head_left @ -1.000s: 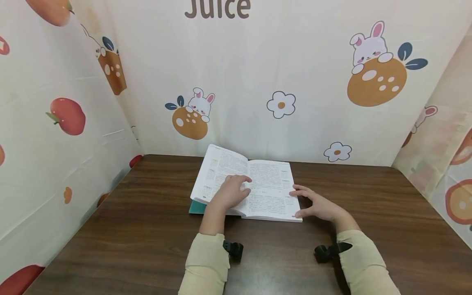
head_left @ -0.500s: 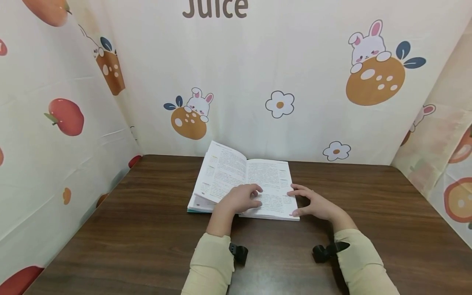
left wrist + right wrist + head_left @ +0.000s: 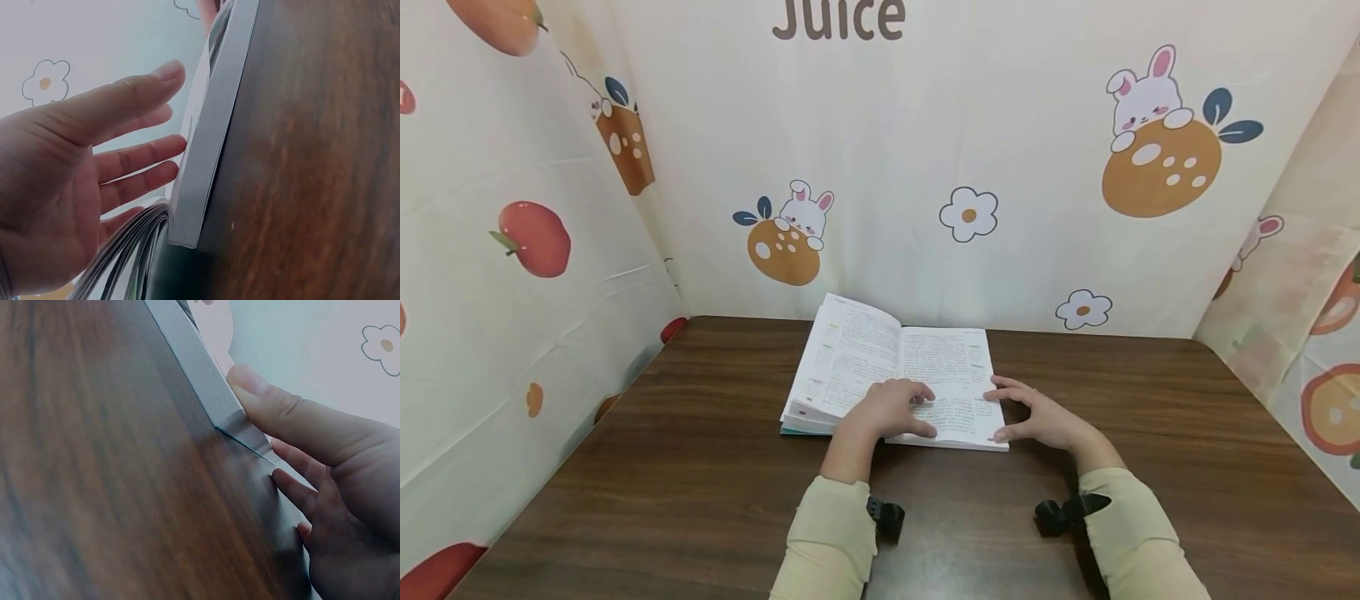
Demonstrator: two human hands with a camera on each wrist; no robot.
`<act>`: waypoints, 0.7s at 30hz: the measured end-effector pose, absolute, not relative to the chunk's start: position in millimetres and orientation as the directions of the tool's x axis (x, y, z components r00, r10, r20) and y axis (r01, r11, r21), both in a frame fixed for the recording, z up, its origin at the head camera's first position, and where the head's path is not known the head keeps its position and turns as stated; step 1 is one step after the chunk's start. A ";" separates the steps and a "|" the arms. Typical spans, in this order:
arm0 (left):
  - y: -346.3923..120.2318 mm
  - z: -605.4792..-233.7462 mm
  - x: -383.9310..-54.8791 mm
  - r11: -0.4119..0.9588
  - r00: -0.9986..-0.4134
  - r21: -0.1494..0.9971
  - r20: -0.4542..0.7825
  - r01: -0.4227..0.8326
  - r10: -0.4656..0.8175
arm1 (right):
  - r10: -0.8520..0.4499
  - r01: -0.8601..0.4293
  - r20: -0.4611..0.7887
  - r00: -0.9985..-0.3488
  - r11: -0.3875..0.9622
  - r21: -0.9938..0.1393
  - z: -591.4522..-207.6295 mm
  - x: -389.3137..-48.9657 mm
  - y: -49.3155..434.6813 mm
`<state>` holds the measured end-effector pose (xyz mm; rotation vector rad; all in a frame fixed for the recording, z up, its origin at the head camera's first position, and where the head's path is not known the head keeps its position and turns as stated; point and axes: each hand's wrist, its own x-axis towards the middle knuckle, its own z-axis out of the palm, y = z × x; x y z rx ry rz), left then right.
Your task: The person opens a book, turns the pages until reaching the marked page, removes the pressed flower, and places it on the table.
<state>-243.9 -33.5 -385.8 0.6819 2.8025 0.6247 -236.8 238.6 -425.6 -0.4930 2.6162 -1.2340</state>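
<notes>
An open book (image 3: 943, 367) with white printed pages lies on the table, its left-hand pages fanned up and tilted. My left hand (image 3: 891, 410) is over the lower part of the book, its fingers loosely spread above the right page. In the left wrist view, this hand's fingertips (image 3: 178, 142) are right at the page surface with nothing between thumb and fingers. At the book's right edge is my right hand (image 3: 1047, 418). Its thumb (image 3: 250, 387) rests at the near corner in the right wrist view, while the other fingers touch along the side edge and the table.
The dark wooden table (image 3: 700, 467) stretches out on both sides of the book. Behind it hangs a white curtain (image 3: 887, 150) printed with rabbits, fruit and flowers. A black wrist camera (image 3: 887, 518) is strapped at the left sleeve and another camera (image 3: 1060, 517) at the right.
My left hand has moved right, from near the book's middle onto the right page. A left-hand leaf lifted at the half-second mark and has since settled leftward. The right hand stays at the edge.
</notes>
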 end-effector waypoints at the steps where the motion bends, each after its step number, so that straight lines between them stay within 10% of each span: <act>1: -32.8 -386.1 -243.7 0.812 -0.874 0.419 -0.080 0.407 0.480 | -0.384 -0.213 -0.042 -0.923 0.596 -0.774 -425.7 -236.9 238.5; 21: -10.8 -390.5 -231.5 0.892 -0.897 0.141 -0.041 0.430 0.440 | -0.289 -0.237 0.041 -0.957 0.688 -0.686 -429.7 -236.8 231.5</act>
